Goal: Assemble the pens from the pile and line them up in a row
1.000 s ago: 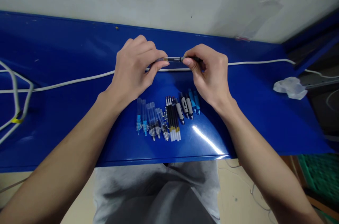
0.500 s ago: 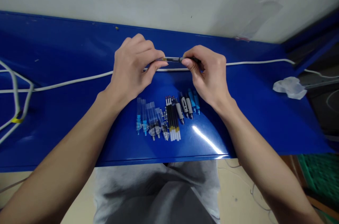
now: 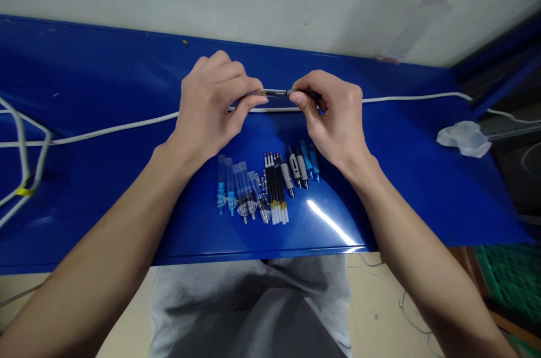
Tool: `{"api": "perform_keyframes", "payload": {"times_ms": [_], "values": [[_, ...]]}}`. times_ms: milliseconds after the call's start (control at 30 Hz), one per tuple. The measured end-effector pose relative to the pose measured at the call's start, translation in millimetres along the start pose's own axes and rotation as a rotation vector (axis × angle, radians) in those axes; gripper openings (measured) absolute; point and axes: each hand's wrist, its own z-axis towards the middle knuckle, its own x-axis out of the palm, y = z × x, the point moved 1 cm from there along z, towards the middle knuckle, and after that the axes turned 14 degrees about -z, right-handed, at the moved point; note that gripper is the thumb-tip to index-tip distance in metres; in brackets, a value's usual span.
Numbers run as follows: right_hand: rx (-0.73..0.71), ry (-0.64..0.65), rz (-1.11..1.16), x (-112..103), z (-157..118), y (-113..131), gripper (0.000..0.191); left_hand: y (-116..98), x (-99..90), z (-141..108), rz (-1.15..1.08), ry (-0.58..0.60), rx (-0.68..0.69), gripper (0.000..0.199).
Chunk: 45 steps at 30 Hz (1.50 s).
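Note:
A pen [image 3: 275,93] lies level between my two hands above the blue table. Its clear barrel end is pinched by my left hand [image 3: 220,96], and its dark grip end is held in the fingers of my right hand [image 3: 332,110]. Below them on the table rest clear pen barrels [image 3: 243,186], small springs [image 3: 264,182], several ink refills [image 3: 276,194], grey grip pieces [image 3: 295,169] and blue grip pieces [image 3: 310,160], laid side by side.
A white cable [image 3: 114,126] crosses the blue table [image 3: 139,82] behind the parts, with a loop tied in yellow at the left. Crumpled clear plastic [image 3: 465,138] lies at the right. A pale wall [image 3: 270,3] stands behind the table.

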Motion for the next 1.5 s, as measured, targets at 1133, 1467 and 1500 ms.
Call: {"api": "perform_keyframes", "payload": {"times_ms": [1133, 1467, 1500], "values": [[0.003, 0.000, 0.000, -0.4, 0.5, 2.0, 0.039, -3.7, -1.9, 0.4, -0.002, -0.035, 0.060, 0.058], [0.020, 0.055, -0.023, -3.0, -0.3, 5.5, 0.042, -1.5, -0.6, -0.4, -0.013, -0.076, 0.090, 0.053], [0.024, 0.067, -0.028, -3.4, -0.4, 5.9, 0.043, -2.1, -0.5, -0.6, -0.010, -0.075, 0.092, 0.050]]}}
